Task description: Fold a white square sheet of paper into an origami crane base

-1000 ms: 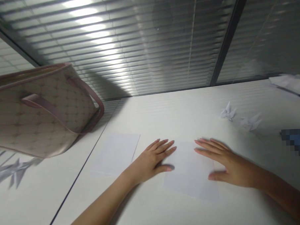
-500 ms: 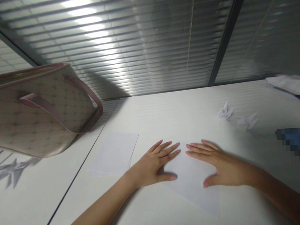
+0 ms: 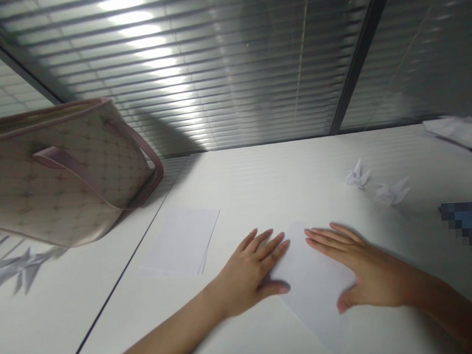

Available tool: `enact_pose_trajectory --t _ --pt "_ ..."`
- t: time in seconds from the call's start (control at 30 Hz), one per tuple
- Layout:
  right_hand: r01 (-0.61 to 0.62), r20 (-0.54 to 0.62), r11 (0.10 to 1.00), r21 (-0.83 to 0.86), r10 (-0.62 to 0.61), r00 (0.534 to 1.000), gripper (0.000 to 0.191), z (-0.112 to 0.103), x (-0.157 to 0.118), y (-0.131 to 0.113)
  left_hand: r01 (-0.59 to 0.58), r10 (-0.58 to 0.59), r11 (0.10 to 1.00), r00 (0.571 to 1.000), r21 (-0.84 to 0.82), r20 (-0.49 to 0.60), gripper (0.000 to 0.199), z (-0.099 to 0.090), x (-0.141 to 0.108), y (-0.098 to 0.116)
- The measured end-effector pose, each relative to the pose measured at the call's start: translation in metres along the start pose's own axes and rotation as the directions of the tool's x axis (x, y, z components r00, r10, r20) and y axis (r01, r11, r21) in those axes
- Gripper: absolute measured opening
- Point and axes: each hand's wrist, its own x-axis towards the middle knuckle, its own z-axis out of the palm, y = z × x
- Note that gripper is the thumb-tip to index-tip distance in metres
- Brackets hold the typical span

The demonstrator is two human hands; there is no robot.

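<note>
1 paper sheet (image 3: 314, 283) between hands (image 3: 248, 281), 2 origami cranes (image 3: 357, 175), tote bag (image 3: 64, 174)

Office: white desk (image 3: 267, 186), glass wall (image 3: 422, 49) with slatted blinds (image 3: 224, 78).

Paper sheet (image 3: 315, 288) flat on desk (image 3: 267, 186), between left hand (image 3: 248, 275) and right hand (image 3: 369, 270), both hands touching it. Second paper sheet (image 3: 180, 242) left of left hand. Tote bag (image 3: 64, 174) further left. Origami crane (image 3: 356, 176) and second origami crane (image 3: 393, 192) ahead, right of centre. Paper pile (image 3: 456, 132) far right, rear edge. Slatted blinds (image 3: 215, 68) behind desk.
</note>
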Motion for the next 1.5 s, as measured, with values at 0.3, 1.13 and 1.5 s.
enact_pose_trajectory --t 0.3,1.13,1.5 --pt "0.032 -0.311 0.998 -0.06 -0.05 0.949 0.058 0.003 0.007 0.001 -0.118 0.092 0.992 0.925 -0.049 -0.368 0.032 0.014 0.002 -0.011" --pt "-0.347 0.31 0.207 0.915 0.188 0.932 0.057 -0.018 0.026 -0.001 -0.44 0.452 0.883 0.708 0.161 -0.543 0.042 -0.004 -0.011 0.006" --pt "-0.341 -0.023 0.568 0.749 0.537 0.844 0.03 0.005 0.03 -0.031 0.249 -0.464 0.134 0.871 -0.959 0.162 0.051 0.014 0.018 0.027"
